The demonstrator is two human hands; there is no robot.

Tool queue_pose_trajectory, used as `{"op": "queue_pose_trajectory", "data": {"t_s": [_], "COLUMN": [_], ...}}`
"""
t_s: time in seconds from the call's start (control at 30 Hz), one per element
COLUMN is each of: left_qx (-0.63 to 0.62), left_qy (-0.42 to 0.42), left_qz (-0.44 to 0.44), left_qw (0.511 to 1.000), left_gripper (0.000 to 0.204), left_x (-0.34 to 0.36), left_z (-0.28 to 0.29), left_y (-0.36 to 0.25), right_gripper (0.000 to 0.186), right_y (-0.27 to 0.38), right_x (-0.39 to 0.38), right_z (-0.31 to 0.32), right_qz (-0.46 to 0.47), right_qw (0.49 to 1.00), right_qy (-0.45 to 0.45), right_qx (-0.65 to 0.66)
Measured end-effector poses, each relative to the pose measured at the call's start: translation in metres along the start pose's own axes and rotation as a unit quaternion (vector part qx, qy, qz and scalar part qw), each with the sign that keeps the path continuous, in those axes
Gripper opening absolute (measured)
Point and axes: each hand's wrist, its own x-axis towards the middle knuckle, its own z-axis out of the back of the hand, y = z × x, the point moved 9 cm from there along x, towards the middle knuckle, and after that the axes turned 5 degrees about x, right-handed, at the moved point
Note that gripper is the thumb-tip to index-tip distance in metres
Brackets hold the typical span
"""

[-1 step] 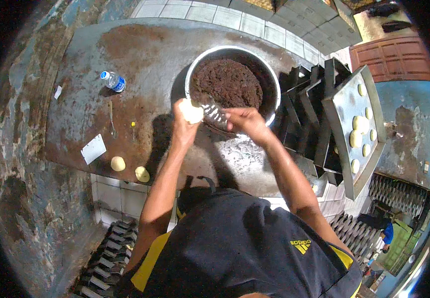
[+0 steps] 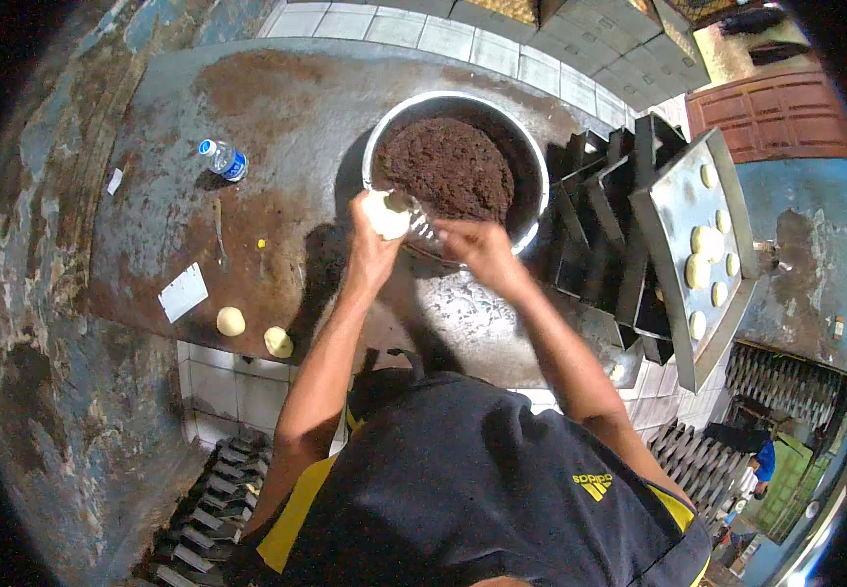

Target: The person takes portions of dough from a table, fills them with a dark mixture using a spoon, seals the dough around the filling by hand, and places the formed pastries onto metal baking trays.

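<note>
My left hand (image 2: 372, 252) is closed round a flattened piece of pale dough (image 2: 382, 219), held up at the near left rim of a large metal bowl (image 2: 541, 210). Inside that bowl sits a mound of dark brown, crumbly filling (image 2: 448, 161). Between thumb and fingers, my right hand (image 2: 482, 252) grips a slotted metal spatula (image 2: 422, 231). Its blade tip meets the dough, where a dark patch shows; the blade's far end is hard to make out. Two dough balls, one round (image 2: 230, 321) and one beside it (image 2: 277, 341), lie near the table's front edge.
A plastic water bottle (image 2: 224, 159) and a white paper piece (image 2: 183, 293) lie on the worn table (image 2: 276, 108) at left. Stacked dark metal trays (image 2: 590, 220) stand right of the bowl; a tilted tray (image 2: 673, 215) there bears several dough pieces. A person in blue (image 2: 764, 460) is far right.
The spatula blade has tipped in against the dough, and my right hand has turned slightly. My left hand with the dough has shifted a little to the right.
</note>
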Motion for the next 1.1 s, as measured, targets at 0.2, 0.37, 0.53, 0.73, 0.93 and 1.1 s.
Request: {"op": "queue_pose_trajectory", "data": {"t_s": [0.2,0.37,0.53,0.73,0.93,1.1], "left_qx": [0.309,0.018,-0.039,-0.232,0.205,0.169], "left_qy": [0.09,0.079,0.263,0.238,0.265,0.369], "left_qz": [-0.055,0.081,-0.041,0.061,-0.273,-0.368], "left_qw": [0.945,0.993,0.963,0.941,0.902,0.837], "left_gripper": [0.052,0.068,0.089,0.041,0.029,0.079], "left_x": [-0.036,-0.079,-0.179,-0.259,-0.326,-0.384], "left_z": [-0.041,-0.031,-0.108,-0.168,-0.21,-0.24], "left_y": [-0.035,0.031,-0.063,-0.081,-0.147,-0.167], "right_gripper": [0.025,0.029,0.067,0.046,0.043,0.064], "right_y": [0.011,-0.023,-0.079,0.044,-0.01,-0.116], "right_x": [-0.116,-0.151,-0.174,-0.316,-0.424,-0.447], "right_z": [-0.029,-0.004,0.026,0.033,0.117,0.102], "right_qz": [0.1,0.133,-0.103,0.202,0.067,-0.057], "right_qw": [0.949,0.952,0.931,0.903,0.902,0.831], "right_qy": [-0.053,-0.133,-0.166,-0.203,-0.426,-0.261], "right_qx": [-0.293,-0.242,0.307,-0.32,0.037,0.488]}}
